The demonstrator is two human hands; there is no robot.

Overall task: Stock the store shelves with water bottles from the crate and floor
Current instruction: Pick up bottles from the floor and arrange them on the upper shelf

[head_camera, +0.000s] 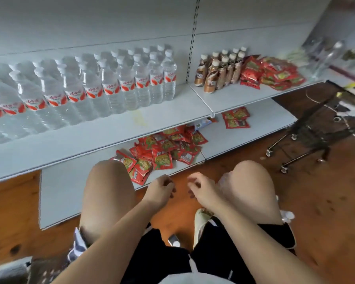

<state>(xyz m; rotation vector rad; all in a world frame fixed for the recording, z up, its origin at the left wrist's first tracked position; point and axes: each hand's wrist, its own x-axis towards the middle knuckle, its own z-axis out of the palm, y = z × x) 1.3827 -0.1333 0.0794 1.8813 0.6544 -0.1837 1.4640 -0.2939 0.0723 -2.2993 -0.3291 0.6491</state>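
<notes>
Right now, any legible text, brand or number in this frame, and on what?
Clear plastic water bottles: red characters on white-and-red labels, too blurred to read.
Brown drink bottles with white caps: pale label lettering, blurred, unreadable.
Red foil snack packets: print too small to read.
Nothing quotable.

**Snacks, brown drinks, trolley**

Brown drink bottles (219,70) clustered upright, with a red snack-packet stack (273,72) just beside them on the right. Loose red packets (166,152) heaped lower down. A few more packets (235,117) lie apart to the right. Wire trolley (307,136) on casters, standing on the wooden floor (316,201).
</notes>
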